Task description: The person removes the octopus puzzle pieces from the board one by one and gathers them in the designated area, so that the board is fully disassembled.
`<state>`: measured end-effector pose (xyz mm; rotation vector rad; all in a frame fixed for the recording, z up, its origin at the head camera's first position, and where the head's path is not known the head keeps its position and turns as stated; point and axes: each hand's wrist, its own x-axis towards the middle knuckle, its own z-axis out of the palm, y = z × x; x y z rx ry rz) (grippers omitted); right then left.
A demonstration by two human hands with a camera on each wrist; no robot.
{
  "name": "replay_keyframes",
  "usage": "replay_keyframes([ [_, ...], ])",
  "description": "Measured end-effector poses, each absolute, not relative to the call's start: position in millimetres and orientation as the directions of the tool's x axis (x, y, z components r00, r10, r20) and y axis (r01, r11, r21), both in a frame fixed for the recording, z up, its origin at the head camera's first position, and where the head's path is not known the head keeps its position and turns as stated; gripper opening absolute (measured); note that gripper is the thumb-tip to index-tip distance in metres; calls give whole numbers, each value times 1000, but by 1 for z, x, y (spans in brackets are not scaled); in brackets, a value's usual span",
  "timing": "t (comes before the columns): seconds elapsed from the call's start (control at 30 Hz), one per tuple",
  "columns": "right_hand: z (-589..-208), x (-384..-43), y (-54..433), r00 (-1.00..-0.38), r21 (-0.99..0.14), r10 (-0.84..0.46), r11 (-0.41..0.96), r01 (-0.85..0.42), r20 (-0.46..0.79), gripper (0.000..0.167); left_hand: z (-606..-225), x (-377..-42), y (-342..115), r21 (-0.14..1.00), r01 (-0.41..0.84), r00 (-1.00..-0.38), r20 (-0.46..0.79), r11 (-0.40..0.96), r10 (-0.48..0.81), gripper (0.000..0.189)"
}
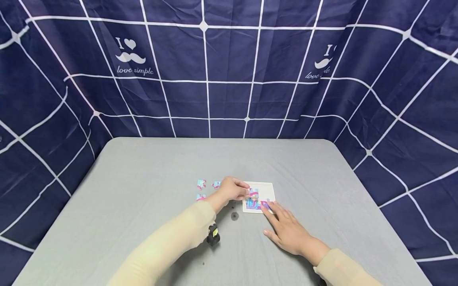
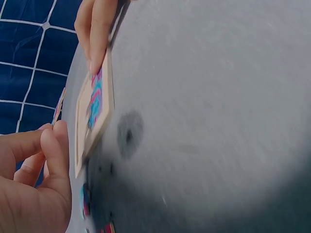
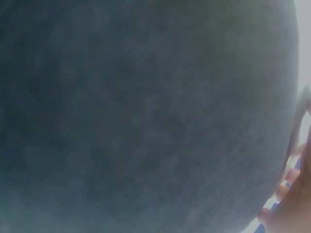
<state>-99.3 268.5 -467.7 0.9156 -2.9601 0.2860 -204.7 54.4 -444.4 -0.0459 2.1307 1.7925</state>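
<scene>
My left hand pinches a pink and blue jigsaw piece between thumb and fingers; in the left wrist view that piece is held up on edge, above the puzzle tray. The white-rimmed puzzle tray lies flat on the table. Along its near side sit joined pieces in blue, pink and purple. My right hand has its fingers stretched out, fingertips resting on the near right pieces and rim. The right wrist view shows only part of this hand at its edge.
Left of the tray lie loose jigsaw pieces: one at the back, one nearer, and one beside my left hand. A dark round spot marks the grey tablecloth. Dark blue checked curtains stand behind and at both sides.
</scene>
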Motion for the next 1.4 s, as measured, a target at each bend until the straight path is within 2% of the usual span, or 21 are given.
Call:
replay_keyframes([
  [0.2,-467,-99,268,-835,-172,-546,819,-548,62,67,-445,-204,39,944,-231,-936,-281,234,212,12],
  [0.47,-469,-99,268,-821,-165,-561,804,-571,109,65,-446,-202,19,940,-254,-923,-306,230,232,14],
  [0.7,-472,-99,269,-821,-155,-561,807,-570,102,66,-450,-197,5,936,-235,-923,-299,261,240,13],
  [1.4,-472,-100,270,-827,-165,-556,810,-562,87,67,-449,-190,-1,924,-233,-923,-308,304,230,14],
])
